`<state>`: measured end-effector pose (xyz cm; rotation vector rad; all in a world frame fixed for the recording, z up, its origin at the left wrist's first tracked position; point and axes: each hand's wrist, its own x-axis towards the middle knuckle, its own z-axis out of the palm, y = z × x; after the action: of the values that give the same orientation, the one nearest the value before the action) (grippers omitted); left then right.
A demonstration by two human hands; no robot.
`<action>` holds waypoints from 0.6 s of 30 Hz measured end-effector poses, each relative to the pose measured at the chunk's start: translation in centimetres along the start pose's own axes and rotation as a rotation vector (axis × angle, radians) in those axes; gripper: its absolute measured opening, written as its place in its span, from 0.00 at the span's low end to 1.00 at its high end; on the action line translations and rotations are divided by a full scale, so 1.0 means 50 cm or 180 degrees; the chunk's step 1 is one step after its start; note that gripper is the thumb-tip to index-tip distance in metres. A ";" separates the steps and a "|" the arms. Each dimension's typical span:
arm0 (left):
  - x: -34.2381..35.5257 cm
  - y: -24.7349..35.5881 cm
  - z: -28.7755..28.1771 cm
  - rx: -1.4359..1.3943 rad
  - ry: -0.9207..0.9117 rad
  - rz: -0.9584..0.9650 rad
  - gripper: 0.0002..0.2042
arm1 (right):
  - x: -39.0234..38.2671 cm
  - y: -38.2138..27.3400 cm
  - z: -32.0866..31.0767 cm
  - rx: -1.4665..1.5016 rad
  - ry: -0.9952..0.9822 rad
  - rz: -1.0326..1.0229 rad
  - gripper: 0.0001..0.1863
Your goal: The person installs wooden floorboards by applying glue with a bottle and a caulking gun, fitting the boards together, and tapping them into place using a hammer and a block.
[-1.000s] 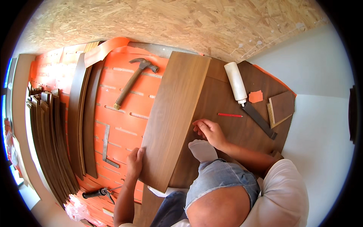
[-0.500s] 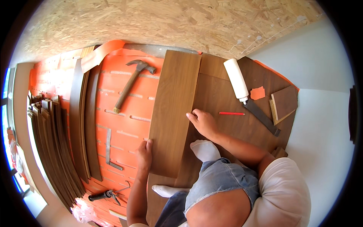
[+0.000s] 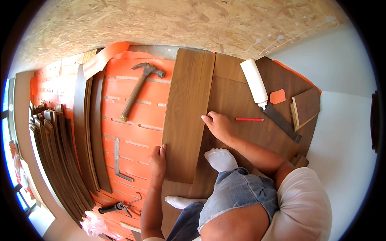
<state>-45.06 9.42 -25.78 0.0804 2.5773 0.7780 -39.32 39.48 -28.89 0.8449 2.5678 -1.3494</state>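
Note:
A brown wooden floor plank (image 3: 188, 116) lies lengthwise in front of me, its far end close to the chipboard wall. My left hand (image 3: 158, 161) grips its left edge near the close end, thumb up along the side and fingers curled out of sight beneath. On the opposite edge, my right hand (image 3: 219, 127) is closed with the thumb against the plank's side; its lower fingers are hidden. Brown flooring (image 3: 229, 100) runs under and to the right of the plank. A claw hammer (image 3: 138, 90) rests on the orange underlay (image 3: 132, 108) to the left.
On the flooring at right are a white glue bottle (image 3: 255, 82), a red pencil (image 3: 249, 119), a dark flat bar (image 3: 282, 123), an orange scrap (image 3: 277, 96) and board offcuts (image 3: 306, 106). Leftward lie a metal square (image 3: 117, 158), a caulking gun (image 3: 116, 207) and stacked planks (image 3: 60, 152).
The plank's near end has shifted slightly away from me, toward the chipboard wall. Both hands keep their places at its edges, and the view has moved a little.

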 end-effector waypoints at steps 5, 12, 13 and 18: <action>0.006 0.013 0.013 -0.0024 -0.0038 -0.0158 0.21 | 0.022 -0.006 -0.004 -0.0165 0.0160 -0.0098 0.25; 0.032 0.019 0.017 -0.0049 0.0088 0.0061 0.21 | 0.046 -0.010 -0.009 -0.0262 0.0084 -0.0148 0.24; 0.031 0.019 0.016 -0.0060 0.0080 0.0046 0.21 | 0.044 -0.012 -0.010 -0.0248 0.0064 -0.0131 0.24; 0.020 0.007 0.018 -0.0030 0.0111 0.0059 0.19 | 0.032 -0.013 -0.009 -0.0328 0.0017 -0.0171 0.23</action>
<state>-45.58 10.34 -26.66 0.0887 2.6088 0.8051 -40.92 40.21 -28.73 0.7686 2.6561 -1.2174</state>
